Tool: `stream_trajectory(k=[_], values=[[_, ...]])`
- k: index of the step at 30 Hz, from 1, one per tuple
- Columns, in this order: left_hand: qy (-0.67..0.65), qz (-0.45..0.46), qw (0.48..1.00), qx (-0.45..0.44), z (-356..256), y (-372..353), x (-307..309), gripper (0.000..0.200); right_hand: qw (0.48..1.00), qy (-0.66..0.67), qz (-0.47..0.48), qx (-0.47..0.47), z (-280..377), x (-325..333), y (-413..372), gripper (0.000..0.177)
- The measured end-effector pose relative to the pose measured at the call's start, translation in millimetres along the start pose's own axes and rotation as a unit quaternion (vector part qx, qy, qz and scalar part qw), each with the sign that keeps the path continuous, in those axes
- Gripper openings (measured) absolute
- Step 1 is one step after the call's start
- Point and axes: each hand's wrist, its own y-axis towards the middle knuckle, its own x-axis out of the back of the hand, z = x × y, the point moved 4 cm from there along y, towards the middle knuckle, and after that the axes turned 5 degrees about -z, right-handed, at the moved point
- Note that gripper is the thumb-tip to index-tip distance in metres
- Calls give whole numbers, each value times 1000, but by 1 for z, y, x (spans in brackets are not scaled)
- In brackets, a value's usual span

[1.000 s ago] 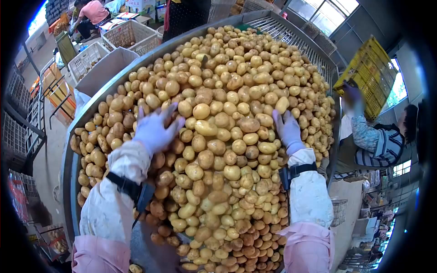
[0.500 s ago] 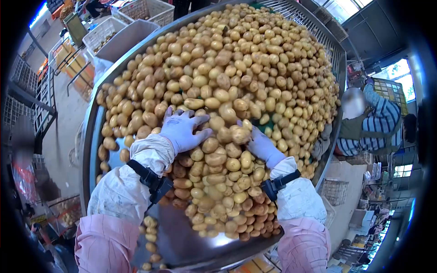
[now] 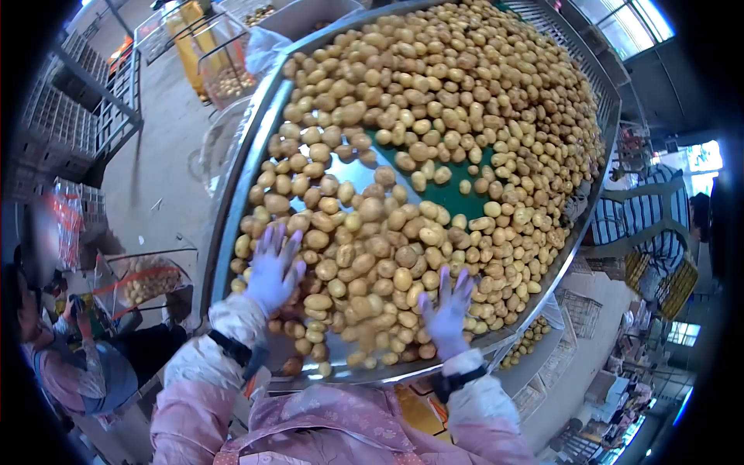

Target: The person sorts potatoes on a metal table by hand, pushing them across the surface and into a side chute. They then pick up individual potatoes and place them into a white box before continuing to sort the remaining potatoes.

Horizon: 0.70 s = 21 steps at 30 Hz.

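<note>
A large heap of small potatoes (image 3: 457,85) covers a metal sorting table (image 3: 263,116). My left hand (image 3: 271,273), in a pale purple glove, has its fingers spread over the potatoes at the left near edge of the pile. To the right, my right hand (image 3: 447,316) wears a matching glove, its fingers apart and resting against potatoes. Neither hand grips anything. Loose potatoes between the hands look blurred by motion. Behind them a patch of green surface (image 3: 457,200) and some bare metal show through. Black straps circle both wrists.
A person in a striped top (image 3: 643,217) stands at the table's right side. Another person (image 3: 77,364) is at the lower left. Crates (image 3: 66,116) are stacked at left, and a basket of potatoes (image 3: 151,283) stands on the floor. More potatoes lie beyond the table's right edge (image 3: 527,342).
Both hands have come back toward my body, and potatoes have shifted with them. Green surface and bare metal are now exposed mid-table. The camera view has shifted too.
</note>
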Motion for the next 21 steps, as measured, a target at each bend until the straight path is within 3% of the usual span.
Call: stream_trajectory(k=[1, 3, 5, 7, 9, 11, 13, 16, 17, 19, 21], values=[[-17, -23, 1000, 11, 8, -33, -9, 68, 1000, -2, -19, 0, 19, -8, -19, 79], [-43, -21, 996, 70, -2, -83, -14, 74, 994, -64, 81, -28, 84, -21, -42, 84], [-38, -44, 997, 52, -8, -123, -26, 79, 997, -64, 45, 7, 121, -47, -37, 86], [-34, 12, 997, 75, -24, -150, -30, 77, 994, -94, 46, 36, 153, -67, -12, 86], [-26, 37, 997, 61, -35, -173, -30, 73, 995, -29, 62, 67, 174, -79, 28, 85], [-21, 58, 998, 20, -29, -193, -31, 63, 991, -54, 98, 76, 189, -101, 70, 84], [-34, 90, 995, 9, -19, -214, -37, 58, 993, -3, 106, 56, 198, -118, 126, 82], [10, 92, 996, -4, -4, -221, -20, 53, 991, -67, 116, 11, 229, -122, 174, 81], [34, 90, 995, -11, 0, -228, -17, 53, 983, -74, 168, 3, 231, -122, 176, 86], [37, 61, 997, 35, 10, -240, -9, 55, 987, -98, 56, 111, 218, -138, 145, 80], [21, 60, 992, 105, 16, -241, 4, 57, 977, -57, 51, 200, 211, -118, 84, 76]])
